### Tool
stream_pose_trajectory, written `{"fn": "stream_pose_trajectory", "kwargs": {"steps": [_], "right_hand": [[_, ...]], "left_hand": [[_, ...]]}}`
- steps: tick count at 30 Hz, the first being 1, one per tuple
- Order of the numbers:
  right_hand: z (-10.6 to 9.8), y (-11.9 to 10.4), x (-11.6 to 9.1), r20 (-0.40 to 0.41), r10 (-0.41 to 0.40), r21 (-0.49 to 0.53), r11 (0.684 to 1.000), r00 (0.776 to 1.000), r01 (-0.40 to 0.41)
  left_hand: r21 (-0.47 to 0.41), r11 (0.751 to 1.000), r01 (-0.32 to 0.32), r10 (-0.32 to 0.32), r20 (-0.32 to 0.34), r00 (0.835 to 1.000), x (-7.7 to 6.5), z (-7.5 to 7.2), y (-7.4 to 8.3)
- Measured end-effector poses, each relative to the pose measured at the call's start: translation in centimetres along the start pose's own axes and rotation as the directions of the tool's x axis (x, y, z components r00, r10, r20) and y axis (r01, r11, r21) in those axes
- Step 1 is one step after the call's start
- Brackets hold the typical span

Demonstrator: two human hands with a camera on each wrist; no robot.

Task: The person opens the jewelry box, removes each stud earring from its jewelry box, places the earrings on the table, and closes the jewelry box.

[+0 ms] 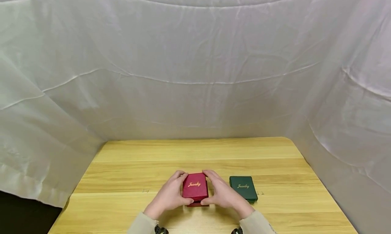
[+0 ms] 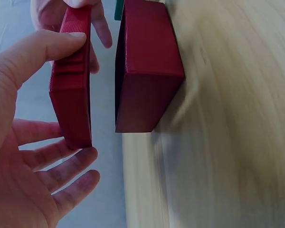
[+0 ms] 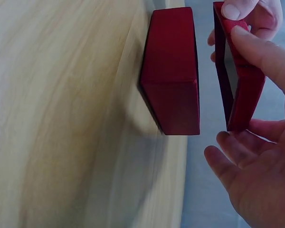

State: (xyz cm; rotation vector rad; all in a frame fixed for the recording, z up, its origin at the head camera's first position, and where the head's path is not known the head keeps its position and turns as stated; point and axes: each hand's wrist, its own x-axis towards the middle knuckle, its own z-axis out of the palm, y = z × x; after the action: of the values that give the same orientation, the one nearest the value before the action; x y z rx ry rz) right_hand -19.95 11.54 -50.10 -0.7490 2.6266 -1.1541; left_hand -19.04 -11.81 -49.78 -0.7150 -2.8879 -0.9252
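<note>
Both hands hold the red lid (image 1: 195, 187) of a jewelry box, marked "Jewelry" in gold. My left hand (image 1: 172, 194) grips its left side, thumb on the near edge. On the opposite side my right hand (image 1: 222, 192) grips it the same way. Under the lid stands the red box base (image 2: 152, 61) on the table; a gap separates the two in both wrist views. In the right wrist view the lid's pale inside shows, and the base (image 3: 173, 71) sits apart from it. What the base contains is hidden.
A closed green jewelry box (image 1: 243, 187) lies on the wooden table (image 1: 128, 179), just right of my right hand. Small dark marks are on the tabletop near it and to the left. Pale cloth (image 1: 195, 64) hangs behind the table and along both sides.
</note>
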Motion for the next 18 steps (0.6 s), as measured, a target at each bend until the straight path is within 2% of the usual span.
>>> {"fn": "stream_pose_trajectory", "kwargs": {"steps": [6,12,18], "right_hand": [[0.02,0.31,0.09,-0.001,-0.015,-0.036,0.999,1.0,0.015],[0.05,0.72,-0.02,-0.005,-0.019,-0.06,0.998,1.0,0.019],[0.2,0.85,0.02,-0.004,-0.019,-0.062,0.998,1.0,0.019]], "left_hand": [[-0.007,1.0,-0.008,0.008,0.025,1.0,-0.09,0.18,0.0],[-0.062,0.997,-0.041,0.044,0.059,0.997,-0.4,0.08,-0.23],[-0.095,0.995,-0.023,0.03,0.076,0.997,-0.72,0.05,-0.54]]}}
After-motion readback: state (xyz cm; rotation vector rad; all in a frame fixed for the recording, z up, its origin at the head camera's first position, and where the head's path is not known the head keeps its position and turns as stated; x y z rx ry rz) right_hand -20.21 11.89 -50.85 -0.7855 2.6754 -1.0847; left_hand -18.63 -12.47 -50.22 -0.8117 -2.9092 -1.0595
